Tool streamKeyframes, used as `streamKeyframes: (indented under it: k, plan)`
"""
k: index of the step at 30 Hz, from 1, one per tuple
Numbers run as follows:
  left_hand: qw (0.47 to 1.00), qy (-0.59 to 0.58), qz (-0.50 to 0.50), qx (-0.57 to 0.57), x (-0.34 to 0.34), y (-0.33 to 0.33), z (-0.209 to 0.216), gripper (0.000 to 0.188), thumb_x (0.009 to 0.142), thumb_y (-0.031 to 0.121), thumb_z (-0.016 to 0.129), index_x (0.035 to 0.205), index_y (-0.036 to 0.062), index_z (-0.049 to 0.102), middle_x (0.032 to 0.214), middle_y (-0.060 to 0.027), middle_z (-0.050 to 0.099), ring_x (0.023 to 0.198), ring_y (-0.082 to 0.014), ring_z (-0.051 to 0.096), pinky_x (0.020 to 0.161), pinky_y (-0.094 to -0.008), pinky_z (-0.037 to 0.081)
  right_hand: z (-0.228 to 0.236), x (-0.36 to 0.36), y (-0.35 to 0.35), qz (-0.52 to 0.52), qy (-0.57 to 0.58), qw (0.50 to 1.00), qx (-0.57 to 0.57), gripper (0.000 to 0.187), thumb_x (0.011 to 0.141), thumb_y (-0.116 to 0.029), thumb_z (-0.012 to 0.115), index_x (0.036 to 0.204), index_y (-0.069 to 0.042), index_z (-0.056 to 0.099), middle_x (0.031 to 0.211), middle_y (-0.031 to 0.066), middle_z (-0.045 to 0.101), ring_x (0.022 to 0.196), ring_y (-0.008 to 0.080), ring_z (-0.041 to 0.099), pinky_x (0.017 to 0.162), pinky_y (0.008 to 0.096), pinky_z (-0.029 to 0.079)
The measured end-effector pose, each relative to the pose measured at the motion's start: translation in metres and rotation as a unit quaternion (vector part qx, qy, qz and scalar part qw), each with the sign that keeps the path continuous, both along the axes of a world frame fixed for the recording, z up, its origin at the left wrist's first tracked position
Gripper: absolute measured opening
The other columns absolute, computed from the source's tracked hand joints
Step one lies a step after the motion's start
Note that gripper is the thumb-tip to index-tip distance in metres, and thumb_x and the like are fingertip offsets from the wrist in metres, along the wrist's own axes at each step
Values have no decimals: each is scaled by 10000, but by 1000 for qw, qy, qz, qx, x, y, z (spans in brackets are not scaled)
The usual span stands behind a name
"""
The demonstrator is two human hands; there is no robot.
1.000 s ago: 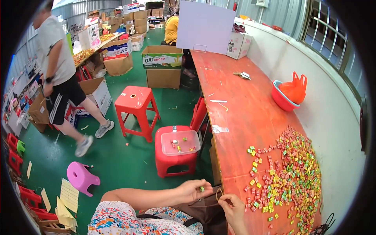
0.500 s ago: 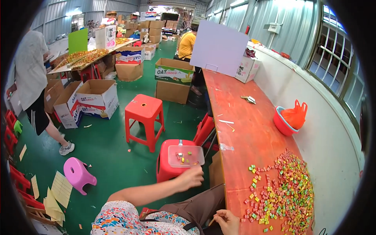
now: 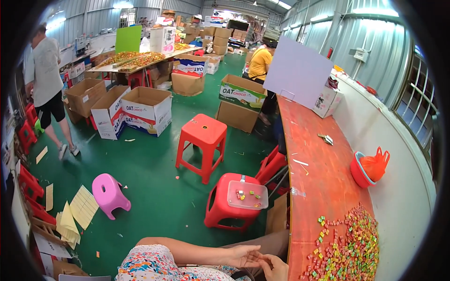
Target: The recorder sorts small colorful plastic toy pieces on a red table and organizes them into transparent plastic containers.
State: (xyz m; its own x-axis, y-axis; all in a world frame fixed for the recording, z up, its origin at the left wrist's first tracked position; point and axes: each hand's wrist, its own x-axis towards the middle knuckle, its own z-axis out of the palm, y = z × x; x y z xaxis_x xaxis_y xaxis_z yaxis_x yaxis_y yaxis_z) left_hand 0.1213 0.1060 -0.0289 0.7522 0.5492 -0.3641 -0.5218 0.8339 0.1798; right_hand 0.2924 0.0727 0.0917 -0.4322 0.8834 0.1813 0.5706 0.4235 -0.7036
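The heap of small wrapped candies is a loose scatter of green, yellow, red and pink blocks, thickest by the wall and thinning to single pieces toward the table's near left edge. It lies on the near end of the long orange table, to the right of both hands. The left hand and the right hand meet low in the view, just left of the table edge, fingertips touching; the fingers of both are loosely curled, and whether anything small sits between them cannot be told. Half a second ago the left hand was stretched up toward the clear tray on the stool and the right hand sat apart, lower right; now the left has drawn back down to join the right. The candies are near the hands but apart from them, none touched. Farther left, a clear plastic tray with a few candies rests on a red stool, beyond the hands. A red basin holding an orange bag stands farther along the table by the wall.
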Motion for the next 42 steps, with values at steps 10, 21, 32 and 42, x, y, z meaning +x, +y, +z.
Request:
streamKeyframes:
  k: [10, 21, 32, 42]
  plan:
    - [965, -14, 248, 86, -45, 144, -23, 471, 1040, 436, 418, 1111, 17, 621, 1074, -137, 679, 1063, -310, 652, 992, -441, 512, 9, -16, -30, -16, -24, 999, -23, 185, 898, -111, 670, 1060, -23, 677, 1022, 185, 691, 951, 357, 677, 814, 379, 540]
    - [878, 386, 168, 229, -25, 130, -24, 616, 981, 516, 516, 1402, 68, 479, 1358, -106, 577, 1235, -233, 546, 1049, -437, 416, 21, 21, -64, -104, -18, 991, -84, 183, 909, -127, 673, 1070, -43, 688, 1048, 165, 701, 980, 310, 683, 843, 363, 532]
    - [470, 336, 109, 809, 84, 111, 66, 267, 932, 109, 639, 1180, 11, 653, 1197, -161, 661, 1098, -325, 645, 940, -382, 517, -8, 136, -46, -287, -45, 957, 1, 190, 922, -161, 647, 1064, -35, 657, 1014, 142, 703, 919, 334, 684, 786, 413, 555]
    - [192, 350, -70, 914, 228, 96, 79, 898, 834, 645, 605, 1526, 142, 332, 1602, -175, 219, 1468, -423, 185, 1161, -626, 112, -26, 247, -71, -427, -134, 894, 0, 498, 977, -303, 593, 1411, -91, 472, 1470, 205, 446, 1327, 378, 467, 1098, 450, 387]
